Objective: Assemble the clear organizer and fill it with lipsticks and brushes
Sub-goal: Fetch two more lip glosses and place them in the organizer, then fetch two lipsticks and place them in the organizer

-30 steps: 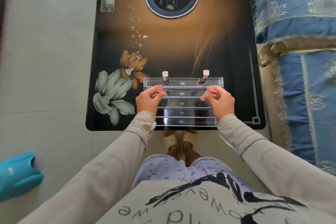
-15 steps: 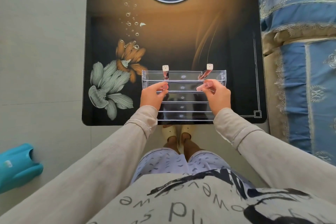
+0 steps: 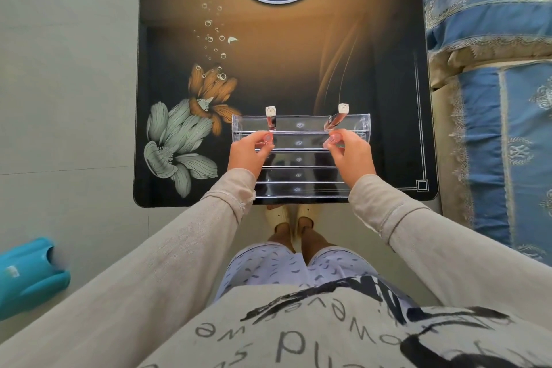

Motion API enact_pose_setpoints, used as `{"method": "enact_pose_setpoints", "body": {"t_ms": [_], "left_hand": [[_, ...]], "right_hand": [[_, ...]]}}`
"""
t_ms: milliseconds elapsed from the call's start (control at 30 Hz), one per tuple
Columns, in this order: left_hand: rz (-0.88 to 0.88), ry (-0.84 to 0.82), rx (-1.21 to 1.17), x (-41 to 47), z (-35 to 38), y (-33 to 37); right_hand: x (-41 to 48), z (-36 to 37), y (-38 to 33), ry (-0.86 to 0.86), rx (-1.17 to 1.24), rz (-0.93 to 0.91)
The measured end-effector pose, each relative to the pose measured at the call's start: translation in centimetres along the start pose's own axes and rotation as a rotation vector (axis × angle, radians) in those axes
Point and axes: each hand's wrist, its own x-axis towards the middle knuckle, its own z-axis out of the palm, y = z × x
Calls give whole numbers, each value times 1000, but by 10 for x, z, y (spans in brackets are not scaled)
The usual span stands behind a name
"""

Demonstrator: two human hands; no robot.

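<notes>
The clear organizer (image 3: 300, 158) sat at the table's (image 3: 298, 54) near edge. Over its second tier from the back, the left hand (image 3: 246, 155) pinched the left lipstick (image 3: 268, 138). The right hand (image 3: 352, 156) pinched the right lipstick (image 3: 335, 137).

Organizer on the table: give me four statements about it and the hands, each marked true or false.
1. Two lipsticks stand in the far row of the organizer. True.
2. Both hands are empty. False: the left hand and the right hand each pinch a small pink tube over the second row.
3. The organizer sits at the near edge of the table. True.
4. Brushes fill the near rows. False: those rows hold nothing visible.
</notes>
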Motion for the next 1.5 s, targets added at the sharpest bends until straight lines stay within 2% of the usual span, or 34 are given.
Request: {"method": "enact_pose_setpoints", "body": {"t_ms": [700,1033,1167,1300,1500], "left_hand": [[64,-2,53,1,0,-3],[34,66,60,-16,-7,-28],[-88,32,109,-38,-13,-70],[-275,-111,190,-66,-18,-116],[-425,-241,241,-104,-20,-156]], "right_hand": [[-1,1,9,-2,0,2],[-43,-3,43,12,-3,130],[-74,-2,78,-118,-63,260],[-96,1,112,-269,-147,402],[-103,5,136,-337,-170,521]]}}
